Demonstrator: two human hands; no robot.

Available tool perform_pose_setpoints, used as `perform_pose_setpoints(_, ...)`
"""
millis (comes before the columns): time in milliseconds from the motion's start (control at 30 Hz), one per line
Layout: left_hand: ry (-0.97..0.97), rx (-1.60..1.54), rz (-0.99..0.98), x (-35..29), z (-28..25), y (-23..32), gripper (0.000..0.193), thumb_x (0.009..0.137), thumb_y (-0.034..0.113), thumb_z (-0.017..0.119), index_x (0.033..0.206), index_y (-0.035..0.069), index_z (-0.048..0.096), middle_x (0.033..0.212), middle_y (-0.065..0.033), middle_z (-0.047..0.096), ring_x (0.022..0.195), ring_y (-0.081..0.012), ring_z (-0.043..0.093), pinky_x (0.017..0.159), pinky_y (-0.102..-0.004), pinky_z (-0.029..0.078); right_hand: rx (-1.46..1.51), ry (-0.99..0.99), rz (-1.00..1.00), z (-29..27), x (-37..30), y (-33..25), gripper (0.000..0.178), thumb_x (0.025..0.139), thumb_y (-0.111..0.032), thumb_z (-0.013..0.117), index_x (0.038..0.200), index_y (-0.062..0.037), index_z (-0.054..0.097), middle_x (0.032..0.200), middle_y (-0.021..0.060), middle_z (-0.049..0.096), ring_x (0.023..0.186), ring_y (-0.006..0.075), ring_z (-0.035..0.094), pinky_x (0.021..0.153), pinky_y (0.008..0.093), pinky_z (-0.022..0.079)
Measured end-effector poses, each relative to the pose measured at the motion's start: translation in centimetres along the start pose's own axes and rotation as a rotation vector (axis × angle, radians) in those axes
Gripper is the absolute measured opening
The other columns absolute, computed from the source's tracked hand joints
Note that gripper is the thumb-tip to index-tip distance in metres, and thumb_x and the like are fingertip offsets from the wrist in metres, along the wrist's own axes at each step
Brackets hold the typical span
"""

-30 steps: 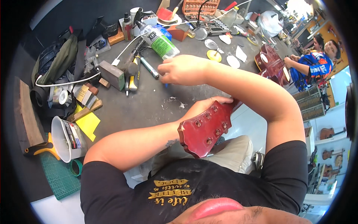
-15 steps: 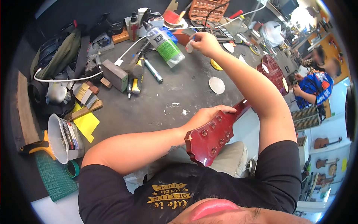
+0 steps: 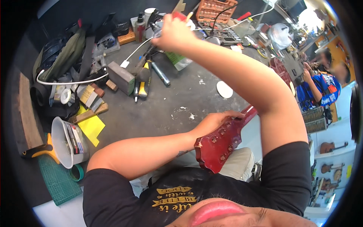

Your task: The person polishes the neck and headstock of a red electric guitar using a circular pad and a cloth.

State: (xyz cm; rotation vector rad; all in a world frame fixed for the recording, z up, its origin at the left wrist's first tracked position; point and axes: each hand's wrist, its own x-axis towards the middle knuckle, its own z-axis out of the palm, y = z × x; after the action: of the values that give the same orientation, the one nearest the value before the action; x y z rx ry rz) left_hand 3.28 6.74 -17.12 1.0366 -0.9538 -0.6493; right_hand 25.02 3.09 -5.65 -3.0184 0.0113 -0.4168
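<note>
My left hand (image 3: 215, 123) is closed around the neck of a glossy dark red guitar, just below its headstock (image 3: 219, 145). The headstock, with several tuner holes and no tuners, tilts toward my chest. The neck passes behind my right forearm, and part of the red body (image 3: 280, 70) shows beyond it. My right hand (image 3: 174, 33) is stretched across the bench, its fingers curled round the upper part of a clear spray bottle with a green label (image 3: 178, 60). The hand hides much of the bottle, whose black trigger head sticks out to the left.
On the dark workbench (image 3: 151, 113) lie a white oval piece (image 3: 224, 89), a grey block (image 3: 121, 77), a yellow-black tool (image 3: 143, 81) and a marker-like tube (image 3: 161, 73). A plastic tub (image 3: 68, 142) stands at left. An orange socket case (image 3: 215, 11) is at the back. Another person (image 3: 319, 87) sits at right.
My right hand has moved left from a small whitish thing to the spray bottle. My left hand still holds the guitar neck. The whole view has shifted slightly.
</note>
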Motion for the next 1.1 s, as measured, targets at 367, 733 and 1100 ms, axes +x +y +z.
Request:
perform_pose_setpoints(367, -0.003, 0.118, -0.103, -0.2, 0.5, 2.0, 0.06, 0.091, 0.0, 0.074, 0.148, 0.006, 0.057, 0.121, -0.0117, 0.071, 0.1, -0.0162, 0.071, 0.089, -0.0304, 0.058, 0.746, 0.212, 0.035, -10.8, -5.3, 4.6, 0.089, 0.069, -0.028, 0.085, 0.128, 0.015, 0.034, 0.112, 0.0382, 0.068, 0.1, 0.0398, 0.073, 0.088, 0.0444, 0.06)
perform_pose_setpoints(733, -0.014, -0.348, -0.186, 0.6, -0.1, -0.4, 0.061, 0.099, 0.014, 0.069, 0.152, -0.004, 0.045, 0.134, -0.0251, 0.062, 0.086, -0.0338, 0.076, 0.076, -0.0438, 0.067, 1.395, 0.442, 0.123, -18.9, -35.2, 19.9, 0.052, 0.094, -0.013, 0.067, 0.143, 0.0042, 0.055, 0.133, 0.0185, 0.065, 0.105, 0.0299, 0.072, 0.087, 0.0447, 0.063)
perform_pose_setpoints(1100, -0.111, -0.443, -0.303, 0.4, -1.2, 0.1, 0.084, 0.088, 0.026, 0.084, 0.155, -0.002, 0.042, 0.131, -0.0215, 0.063, 0.088, -0.0283, 0.077, 0.078, -0.0363, 0.066, 1.076, 0.099, 0.465, -7.5, -44.4, 16.3, 0.045, 0.085, 0.005, 0.06, 0.13, 0.0038, 0.066, 0.12, 0.0108, 0.071, 0.086, 0.0116, 0.07, 0.073, 0.0277, 0.054)
